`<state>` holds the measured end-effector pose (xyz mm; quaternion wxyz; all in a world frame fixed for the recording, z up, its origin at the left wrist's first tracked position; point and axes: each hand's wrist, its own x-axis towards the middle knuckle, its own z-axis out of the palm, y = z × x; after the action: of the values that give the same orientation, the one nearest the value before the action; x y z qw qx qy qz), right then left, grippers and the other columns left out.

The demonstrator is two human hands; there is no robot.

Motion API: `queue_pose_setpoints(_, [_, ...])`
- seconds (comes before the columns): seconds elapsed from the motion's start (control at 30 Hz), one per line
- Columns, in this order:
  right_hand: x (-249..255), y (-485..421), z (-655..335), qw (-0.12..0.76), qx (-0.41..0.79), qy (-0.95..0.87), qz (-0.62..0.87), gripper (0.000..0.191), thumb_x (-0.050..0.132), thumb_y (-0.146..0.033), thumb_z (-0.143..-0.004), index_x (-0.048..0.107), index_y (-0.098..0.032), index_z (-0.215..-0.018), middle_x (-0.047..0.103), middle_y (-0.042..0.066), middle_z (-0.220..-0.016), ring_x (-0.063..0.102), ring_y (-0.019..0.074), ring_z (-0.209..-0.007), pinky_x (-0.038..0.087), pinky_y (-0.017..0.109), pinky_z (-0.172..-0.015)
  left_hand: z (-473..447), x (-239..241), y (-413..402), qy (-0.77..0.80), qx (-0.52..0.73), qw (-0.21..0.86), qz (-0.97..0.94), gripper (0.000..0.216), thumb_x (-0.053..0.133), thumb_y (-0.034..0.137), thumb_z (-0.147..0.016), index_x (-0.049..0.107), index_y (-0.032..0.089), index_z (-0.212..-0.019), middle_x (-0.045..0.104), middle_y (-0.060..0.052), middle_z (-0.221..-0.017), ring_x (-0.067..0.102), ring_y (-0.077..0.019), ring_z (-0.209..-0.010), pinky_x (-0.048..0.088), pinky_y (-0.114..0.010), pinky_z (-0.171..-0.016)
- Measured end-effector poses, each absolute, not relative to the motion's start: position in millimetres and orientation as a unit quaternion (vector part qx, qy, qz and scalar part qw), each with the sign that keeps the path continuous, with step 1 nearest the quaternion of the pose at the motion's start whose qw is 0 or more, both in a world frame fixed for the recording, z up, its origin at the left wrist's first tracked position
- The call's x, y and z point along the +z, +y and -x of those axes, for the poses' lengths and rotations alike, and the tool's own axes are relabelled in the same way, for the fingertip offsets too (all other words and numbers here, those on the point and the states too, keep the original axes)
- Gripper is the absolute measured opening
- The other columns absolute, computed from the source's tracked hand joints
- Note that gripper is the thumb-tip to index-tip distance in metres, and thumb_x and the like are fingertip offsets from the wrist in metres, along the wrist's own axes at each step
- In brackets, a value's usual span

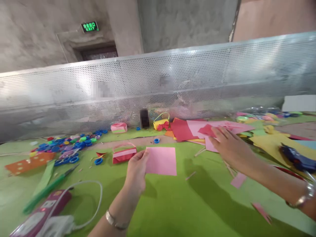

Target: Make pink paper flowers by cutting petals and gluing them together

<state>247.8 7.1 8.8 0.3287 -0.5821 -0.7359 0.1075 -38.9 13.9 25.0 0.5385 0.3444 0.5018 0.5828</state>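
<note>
My left hand (136, 171) pinches the left edge of a pink square of paper (161, 160) and holds it up above the green table (187, 204). My right hand (228, 143) reaches out to the right and lies with fingers spread on a pile of pink and red paper sheets (197, 130). A small red scrap (206, 130) sits at its fingertips; I cannot tell whether the fingers grip it. Each wrist wears a metal bracelet.
A red paper basket with a pink band (124, 154) stands left of the pink square. Blue rings (71, 146) litter the far left. Green scissors (49, 188) and a corded glue gun (41, 214) lie near left. A perforated metal screen (172, 82) closes the back.
</note>
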Motion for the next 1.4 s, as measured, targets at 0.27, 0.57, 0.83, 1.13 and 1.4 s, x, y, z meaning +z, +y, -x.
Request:
queue_pose_setpoints(0.27, [3.5,-29.2,-168.5,0.336,0.426,-0.659,0.521,0.035,0.056,-0.043,-0.08,0.064,-0.014,-0.099,0.072,0.007,-0.079,0.068,0.0183,-0.067,0.054,0.027,-0.053,23.7,16.4,-1.9,0.495,0.521,0.592,-0.366,0.042,0.085,0.047,-0.048,0.073,0.014,-0.071,0.066,0.0,-0.059,0.052,-0.0099,-0.052,0.039,-0.02,-0.049])
queue_pose_setpoints(0.57, [-2.4,-27.2,-182.9,0.384,0.473,-0.593,0.527,0.019,0.06,-0.033,-0.078,0.056,-0.018,-0.067,0.056,-0.003,-0.063,0.049,0.0113,-0.058,0.036,0.023,-0.051,17.8,13.7,-9.3,0.473,0.342,0.655,-0.48,0.03,0.082,0.03,-0.062,0.074,0.013,-0.086,0.072,-0.004,-0.074,0.062,-0.0147,-0.068,0.048,-0.026,-0.065])
queue_pose_setpoints(0.83, [-16.1,-21.5,-192.8,0.432,0.435,-0.598,0.516,0.042,0.044,-0.03,-0.088,0.053,-0.022,-0.128,0.062,0.0,-0.074,0.057,0.0151,-0.058,0.044,0.027,-0.054,17.2,13.2,-9.7,0.516,0.336,0.625,-0.48,0.024,0.076,0.028,-0.065,0.075,0.011,-0.083,0.073,-0.007,-0.073,0.062,-0.0151,-0.064,0.05,-0.027,-0.064])
queue_pose_setpoints(1.13, [-18.8,-29.4,-194.9,0.392,0.255,-0.747,0.473,0.048,0.058,-0.031,-0.083,0.052,-0.03,-0.131,0.05,0.01,-0.135,0.062,0.0243,-0.1,0.054,0.041,-0.086,15.5,15.8,-8.5,0.521,0.395,0.626,-0.425,0.024,0.081,0.026,-0.06,0.075,0.012,-0.078,0.073,-0.006,-0.074,0.06,-0.0123,-0.058,0.05,-0.024,-0.056])
queue_pose_setpoints(1.4, [-14.7,-27.1,-189.3,0.415,0.386,-0.638,0.521,0.036,0.055,-0.042,-0.085,0.058,-0.016,-0.11,0.063,0.001,-0.072,0.058,0.0169,-0.062,0.047,0.028,-0.055,15.6,8.6,-11.0,0.492,0.344,0.644,-0.473,0.025,0.074,0.033,-0.071,0.074,0.012,-0.084,0.071,-0.006,-0.075,0.062,-0.0148,-0.067,0.051,-0.028,-0.066])
